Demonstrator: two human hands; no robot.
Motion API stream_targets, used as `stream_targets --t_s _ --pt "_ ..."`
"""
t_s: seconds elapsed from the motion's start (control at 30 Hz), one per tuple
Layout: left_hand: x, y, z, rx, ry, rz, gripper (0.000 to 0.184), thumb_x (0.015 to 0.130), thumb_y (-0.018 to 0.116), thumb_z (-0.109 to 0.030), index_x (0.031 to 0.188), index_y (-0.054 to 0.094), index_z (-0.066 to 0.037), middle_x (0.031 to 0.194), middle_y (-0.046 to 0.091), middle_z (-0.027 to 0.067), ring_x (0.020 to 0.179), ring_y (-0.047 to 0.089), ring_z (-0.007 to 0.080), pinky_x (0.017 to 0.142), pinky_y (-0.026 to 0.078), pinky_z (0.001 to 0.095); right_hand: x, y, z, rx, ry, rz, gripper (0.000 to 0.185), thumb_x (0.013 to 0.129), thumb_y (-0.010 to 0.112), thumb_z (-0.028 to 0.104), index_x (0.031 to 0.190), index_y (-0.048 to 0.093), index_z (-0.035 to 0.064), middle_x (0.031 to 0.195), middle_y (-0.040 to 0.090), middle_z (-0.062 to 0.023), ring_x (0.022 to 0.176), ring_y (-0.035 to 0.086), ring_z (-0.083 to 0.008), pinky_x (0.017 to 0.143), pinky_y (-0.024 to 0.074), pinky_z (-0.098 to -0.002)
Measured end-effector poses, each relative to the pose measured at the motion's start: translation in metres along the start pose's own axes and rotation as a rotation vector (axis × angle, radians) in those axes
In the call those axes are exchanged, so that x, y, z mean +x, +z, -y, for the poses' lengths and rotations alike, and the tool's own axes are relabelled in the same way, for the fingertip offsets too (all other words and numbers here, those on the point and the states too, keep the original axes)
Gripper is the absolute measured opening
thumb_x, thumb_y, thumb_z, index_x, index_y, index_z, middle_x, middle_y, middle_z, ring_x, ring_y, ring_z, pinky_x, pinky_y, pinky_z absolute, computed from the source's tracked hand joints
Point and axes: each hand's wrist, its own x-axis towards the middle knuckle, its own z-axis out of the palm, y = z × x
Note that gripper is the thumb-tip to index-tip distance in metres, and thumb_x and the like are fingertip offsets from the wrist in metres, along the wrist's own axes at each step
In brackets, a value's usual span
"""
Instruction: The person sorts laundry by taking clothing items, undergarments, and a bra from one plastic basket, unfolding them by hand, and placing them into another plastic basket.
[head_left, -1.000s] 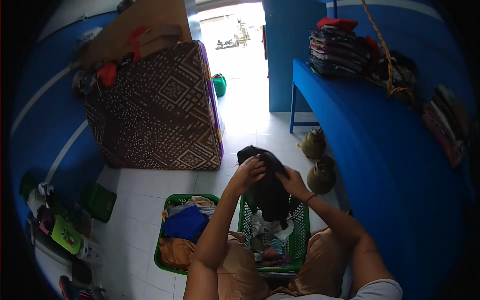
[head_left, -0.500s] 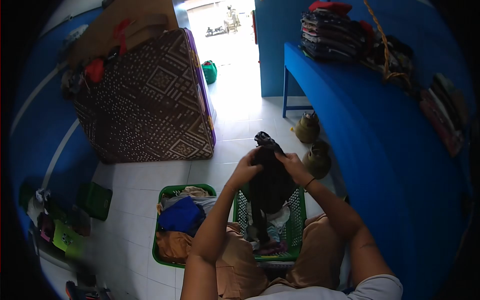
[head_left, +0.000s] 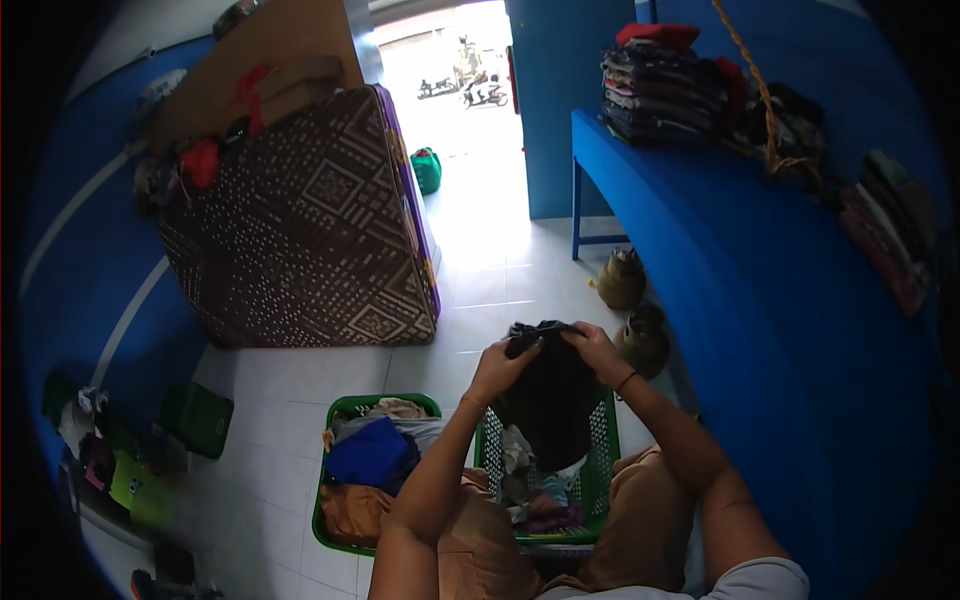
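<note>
Evidently | left fingers [head_left: 521,354]: nearly closed, gripping dark garment [head_left: 548,405] | right fingers [head_left: 581,341]: pinching its upper edge

A patterned mattress [head_left: 310,230] stands on edge before a brown board [head_left: 215,85]. Two squat cylinders [head_left: 621,281] sit beside the blue table [head_left: 740,290]; a yellow rope [head_left: 765,95] hangs above. Beyond the bright doorway [head_left: 475,170] are what look like motorbikes [head_left: 485,92].

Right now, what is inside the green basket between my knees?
The basket shows a whitish cloth, a pale blue cloth and a purplish cloth. The dark cloth in the left hand and right hand covers its far middle; I cannot see there.
</note>
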Motion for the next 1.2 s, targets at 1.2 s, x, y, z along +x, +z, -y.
stream_targets --t_s 1.2 --pt "-0.008 0.026 -0.04 -0.25 0.126 0.131 0.034 0.077 0.062 -0.033 0.091 0.058 -0.002 0.084 0.058 0.007 0.071 0.052 0.0128 0.069 0.042 0.0233 0.002 0.001 -0.04 -0.238 -0.259 0.214 0.042 0.089 0.039 0.018 0.13 0.034 0.0071 0.126 0.043 -0.0112 0.116 0.04 -0.0216 0.1 0.0281 -0.0305"
